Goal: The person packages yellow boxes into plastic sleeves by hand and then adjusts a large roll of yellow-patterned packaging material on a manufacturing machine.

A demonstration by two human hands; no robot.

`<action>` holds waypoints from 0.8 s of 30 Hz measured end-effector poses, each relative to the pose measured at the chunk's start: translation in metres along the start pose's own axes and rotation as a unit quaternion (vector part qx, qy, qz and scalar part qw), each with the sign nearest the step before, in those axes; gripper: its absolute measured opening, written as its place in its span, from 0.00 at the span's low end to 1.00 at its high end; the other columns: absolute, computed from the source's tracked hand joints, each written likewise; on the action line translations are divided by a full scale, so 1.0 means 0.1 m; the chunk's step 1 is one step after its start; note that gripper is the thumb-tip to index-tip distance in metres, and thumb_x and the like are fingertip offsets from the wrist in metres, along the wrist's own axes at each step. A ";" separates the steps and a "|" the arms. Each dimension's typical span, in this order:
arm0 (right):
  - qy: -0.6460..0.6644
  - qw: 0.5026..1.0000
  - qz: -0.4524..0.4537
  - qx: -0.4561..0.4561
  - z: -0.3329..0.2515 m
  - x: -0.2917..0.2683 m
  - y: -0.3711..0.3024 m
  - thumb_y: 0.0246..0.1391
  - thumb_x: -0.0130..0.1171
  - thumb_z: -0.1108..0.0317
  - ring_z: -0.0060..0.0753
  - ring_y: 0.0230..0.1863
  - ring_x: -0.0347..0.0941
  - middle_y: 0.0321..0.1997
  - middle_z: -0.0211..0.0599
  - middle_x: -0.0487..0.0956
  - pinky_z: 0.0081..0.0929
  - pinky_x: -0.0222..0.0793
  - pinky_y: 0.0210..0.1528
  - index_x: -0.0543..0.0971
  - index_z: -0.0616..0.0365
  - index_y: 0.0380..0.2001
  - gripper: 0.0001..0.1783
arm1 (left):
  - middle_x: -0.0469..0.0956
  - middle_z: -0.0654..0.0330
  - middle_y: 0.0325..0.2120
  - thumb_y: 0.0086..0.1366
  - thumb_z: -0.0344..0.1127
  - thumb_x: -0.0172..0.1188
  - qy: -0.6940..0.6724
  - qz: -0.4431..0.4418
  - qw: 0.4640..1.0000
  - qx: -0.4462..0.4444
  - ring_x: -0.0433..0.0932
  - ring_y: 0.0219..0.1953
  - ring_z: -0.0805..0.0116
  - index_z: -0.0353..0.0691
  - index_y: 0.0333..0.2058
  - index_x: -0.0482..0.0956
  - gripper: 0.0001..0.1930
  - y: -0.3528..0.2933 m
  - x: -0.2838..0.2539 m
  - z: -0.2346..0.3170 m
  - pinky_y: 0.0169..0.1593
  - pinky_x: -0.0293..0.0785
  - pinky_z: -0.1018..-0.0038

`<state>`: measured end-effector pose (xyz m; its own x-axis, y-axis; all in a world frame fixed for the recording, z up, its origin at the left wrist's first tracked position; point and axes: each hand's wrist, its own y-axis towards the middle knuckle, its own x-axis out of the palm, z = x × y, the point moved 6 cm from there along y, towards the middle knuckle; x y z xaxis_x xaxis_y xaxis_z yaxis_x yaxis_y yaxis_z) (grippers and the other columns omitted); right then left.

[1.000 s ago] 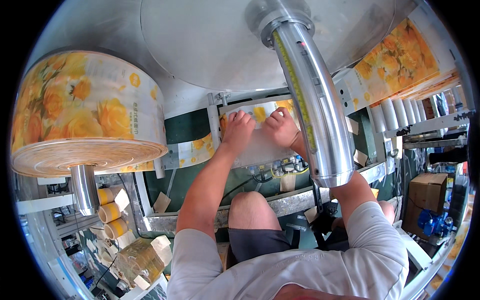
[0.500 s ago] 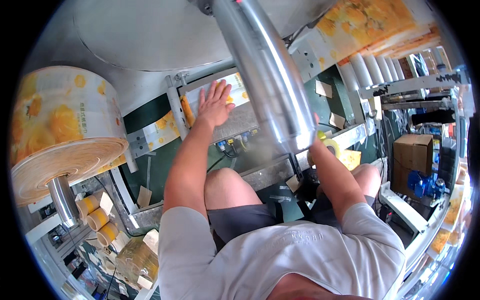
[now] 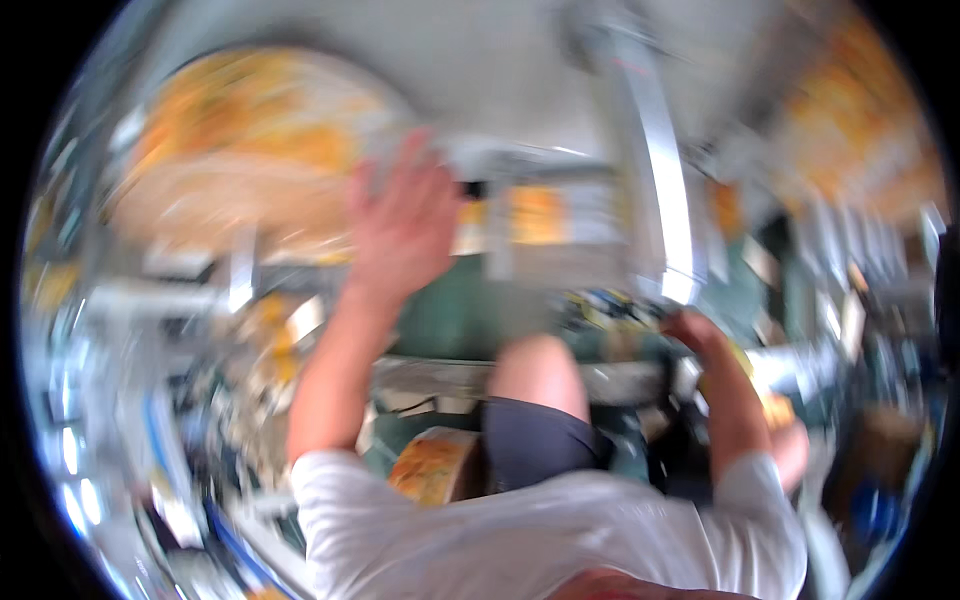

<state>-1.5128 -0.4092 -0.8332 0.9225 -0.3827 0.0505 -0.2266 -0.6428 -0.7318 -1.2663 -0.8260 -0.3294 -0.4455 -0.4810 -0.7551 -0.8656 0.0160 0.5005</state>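
Note:
The view is smeared by motion. My left hand is raised with its fingers spread and nothing in it. It overlaps the right edge of a large roll of yellow-and-white printed material; whether it touches the roll I cannot tell. Right of that hand lies a strip of the same printed material on the machine. My right hand is by the lower end of a shiny steel roller. Its fingers are blurred and partly hidden, so its grip does not show.
A pale metal crossbar runs in front of my knees. Beside my left thigh stands a smaller printed roll. Several white rollers and a printed web are at the right. A brown cardboard box sits at the far right.
My left hand has left the printed strip and moved left to the large roll. The whole view has swung left, so the steel roller now appears further right. My right hand remains near the roller's end.

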 end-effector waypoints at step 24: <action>0.158 0.979 0.122 -0.038 -0.72 1.84 -0.52 0.58 0.64 0.71 0.32 0.27 0.74 0.25 0.33 0.78 0.30 0.73 0.35 0.84 0.65 0.37 0.08 | 0.85 0.43 0.57 0.75 0.73 0.51 -0.057 0.119 0.691 -0.711 0.83 0.56 0.46 0.32 0.59 0.83 0.43 -2.92 0.04 -4.51 0.62 0.76 0.53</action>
<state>-1.3535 -0.4940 -0.7374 0.6980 -0.7096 0.0964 -0.4621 -0.5492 -0.6963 -0.9126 -1.2281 -0.2875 -0.6223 -0.5391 -0.5675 0.2984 -0.8337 0.4647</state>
